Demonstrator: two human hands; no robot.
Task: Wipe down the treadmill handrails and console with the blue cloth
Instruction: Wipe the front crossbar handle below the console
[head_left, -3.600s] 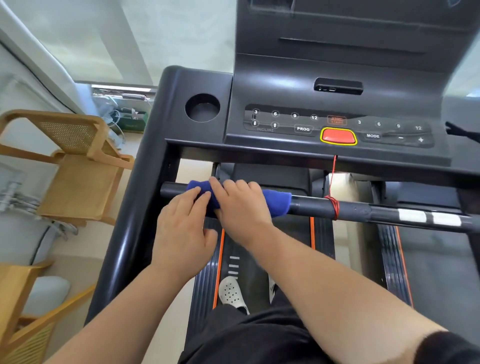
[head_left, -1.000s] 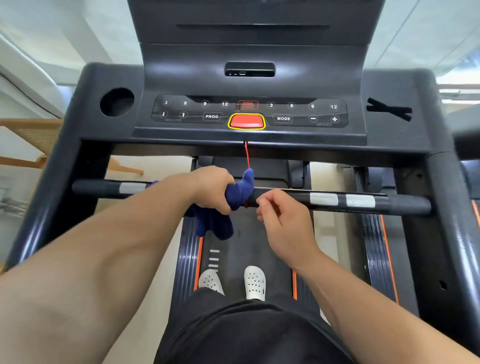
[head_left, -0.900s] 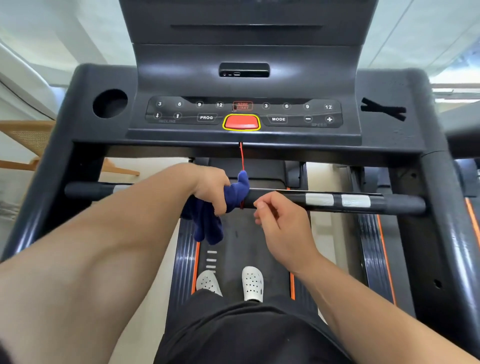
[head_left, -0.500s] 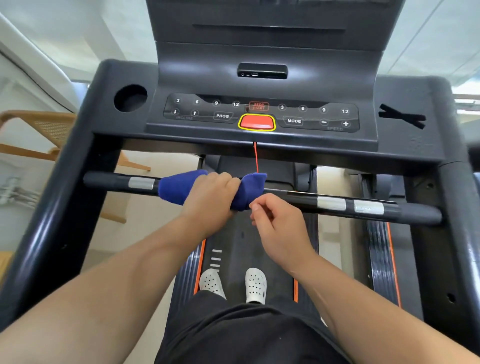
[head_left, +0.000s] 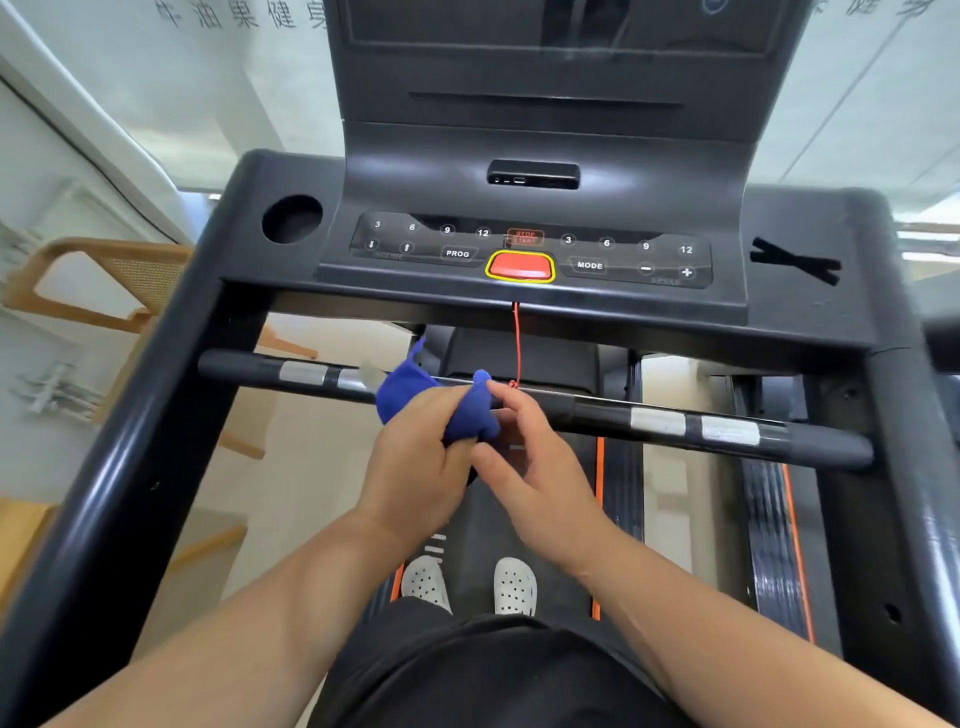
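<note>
The left hand (head_left: 415, 462) grips the blue cloth (head_left: 415, 397) bunched on the crossbar (head_left: 597, 413), the right hand (head_left: 543, 467) seemingly pinching its end (just beside the red safety cord (head_left: 517, 343)), so a wipe could snag and yank that cord.

Soft blue cloth (head_left: 410, 392), seemingly glossy handrail (head_left: 597, 408)

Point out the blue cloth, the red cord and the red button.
blue cloth (head_left: 402, 392), head view, bunched left part
red cord (head_left: 517, 343), head view, hanging stretch
red button (head_left: 520, 266), head view, centre of face
</note>
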